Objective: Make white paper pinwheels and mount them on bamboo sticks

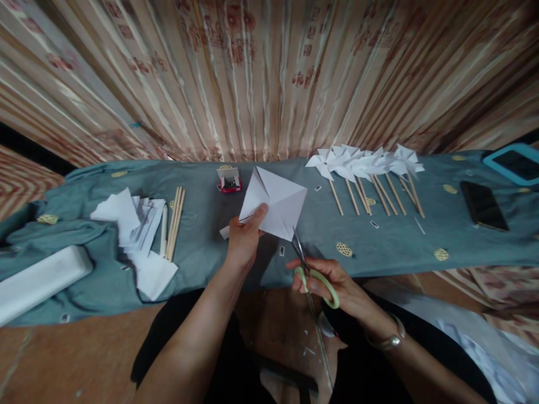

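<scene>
My left hand (244, 235) pinches a square white paper sheet (275, 205) by its lower left edge and holds it up over the blue-grey cloth (210, 247). The sheet shows fold lines and a cut near one corner. My right hand (326, 283) grips green-handled scissors (309, 269), fingers through the loops. The blades point up at the sheet's lower corner and touch it.
Several finished white paper pinwheels on wooden sticks (366, 174) lie at the right. Cut paper squares (135, 230) and loose sticks (174, 221) lie at the left, beside a white roll (40, 280). A small red box (229, 179) sits centre-back. A dark phone (483, 205) and a blue-framed tablet (514, 163) lie far right.
</scene>
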{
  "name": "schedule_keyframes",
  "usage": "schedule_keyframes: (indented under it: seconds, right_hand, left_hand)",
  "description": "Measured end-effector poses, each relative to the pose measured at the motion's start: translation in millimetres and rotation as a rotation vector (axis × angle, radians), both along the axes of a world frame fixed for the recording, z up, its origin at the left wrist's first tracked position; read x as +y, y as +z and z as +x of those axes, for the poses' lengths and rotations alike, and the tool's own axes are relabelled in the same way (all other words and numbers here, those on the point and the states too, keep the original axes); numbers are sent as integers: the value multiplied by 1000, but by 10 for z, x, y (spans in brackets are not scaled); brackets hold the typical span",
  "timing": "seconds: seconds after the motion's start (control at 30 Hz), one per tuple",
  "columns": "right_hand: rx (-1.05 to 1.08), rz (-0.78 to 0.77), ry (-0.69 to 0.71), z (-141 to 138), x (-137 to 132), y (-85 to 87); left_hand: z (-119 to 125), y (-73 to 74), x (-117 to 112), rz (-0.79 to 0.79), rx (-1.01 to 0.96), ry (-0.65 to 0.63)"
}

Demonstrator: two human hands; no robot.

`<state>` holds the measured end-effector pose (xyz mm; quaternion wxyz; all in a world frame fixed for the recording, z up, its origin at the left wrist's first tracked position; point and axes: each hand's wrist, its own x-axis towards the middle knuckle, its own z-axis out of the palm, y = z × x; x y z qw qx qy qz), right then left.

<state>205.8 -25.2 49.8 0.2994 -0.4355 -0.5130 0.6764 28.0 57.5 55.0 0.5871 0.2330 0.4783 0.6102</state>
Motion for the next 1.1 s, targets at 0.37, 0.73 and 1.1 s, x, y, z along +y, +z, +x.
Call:
schedule_keyframes:
  seconds: [0.37, 0.73, 1.1]
  right_hand:
    - [0, 4, -33, 6, 4, -44]
    - [-13, 49, -34, 18, -9, -64]
    - [-6, -17, -2, 25, -23, -57]
  left_hand:
    - [44, -42, -14, -17, 26, -26]
    - [54, -11, -21, -19, 12, -27]
    - [51, -20, -22, -12, 29, -32]
